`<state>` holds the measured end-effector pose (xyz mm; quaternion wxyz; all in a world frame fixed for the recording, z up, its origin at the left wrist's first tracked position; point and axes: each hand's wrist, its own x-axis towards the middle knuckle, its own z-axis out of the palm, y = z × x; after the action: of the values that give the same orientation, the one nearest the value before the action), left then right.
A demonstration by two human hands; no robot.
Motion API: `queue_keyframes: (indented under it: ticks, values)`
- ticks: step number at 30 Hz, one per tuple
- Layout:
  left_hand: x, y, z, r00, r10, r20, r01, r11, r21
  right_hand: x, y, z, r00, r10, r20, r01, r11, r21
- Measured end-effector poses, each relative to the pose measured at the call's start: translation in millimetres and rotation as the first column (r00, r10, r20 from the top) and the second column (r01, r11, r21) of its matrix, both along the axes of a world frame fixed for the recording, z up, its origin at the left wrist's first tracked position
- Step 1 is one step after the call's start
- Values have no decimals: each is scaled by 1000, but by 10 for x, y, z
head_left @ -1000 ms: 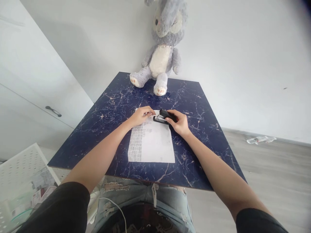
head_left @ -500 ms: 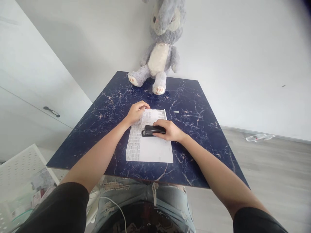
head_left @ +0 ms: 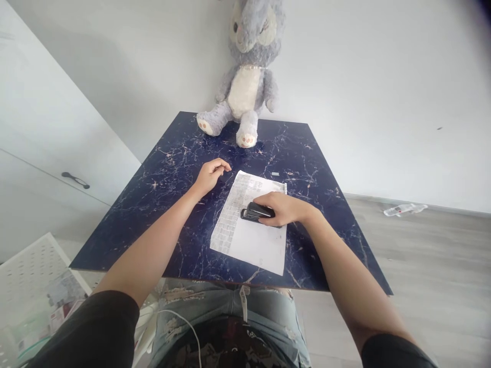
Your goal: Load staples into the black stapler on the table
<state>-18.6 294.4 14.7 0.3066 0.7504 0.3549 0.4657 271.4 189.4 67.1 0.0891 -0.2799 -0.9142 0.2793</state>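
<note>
A black stapler (head_left: 256,211) rests on a sheet of paper (head_left: 249,245), and my right hand (head_left: 282,207) grips its rear part from the right. The paper lies tilted on the dark blue table, with a printed block pattern down its left side and a mostly white right side. Just left of the sheet's far corner, my left hand (head_left: 210,176) hovers at or on the tabletop, fingers loosely bent and apart from the paper. Nothing shows in that hand. Beyond the sheet's far edge lies a small pale strip (head_left: 275,174), perhaps staples.
A large grey plush toy (head_left: 245,92) sits at the back of the marble-patterned table (head_left: 161,179). White perforated basket (head_left: 49,255) with packets stands low at the left. A clear plastic item (head_left: 404,209) lies on the floor at right.
The paper has slid right and turned, its near edge now slanting. My right hand and the stapler moved right with it. My left hand has come off the paper's far left corner.
</note>
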Motion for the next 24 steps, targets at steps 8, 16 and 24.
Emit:
queue_keyframes:
  ticks: [8, 16, 24]
  values:
    - [7, -21, 16, 1000, -12, -28, 12, 1000, -18, 281, 84, 47, 999, 38, -12, -39, 989, -146]
    - [7, -21, 13, 998, -28, -62, 27, 1000, -12, 348, 131, 23, 997, 57, -48, -65, 981, -183]
    - [11, -8, 13, 997, -35, -61, 33, 999, -33, 472, 401, -373, 632, -644, -431, 736, 673, 74]
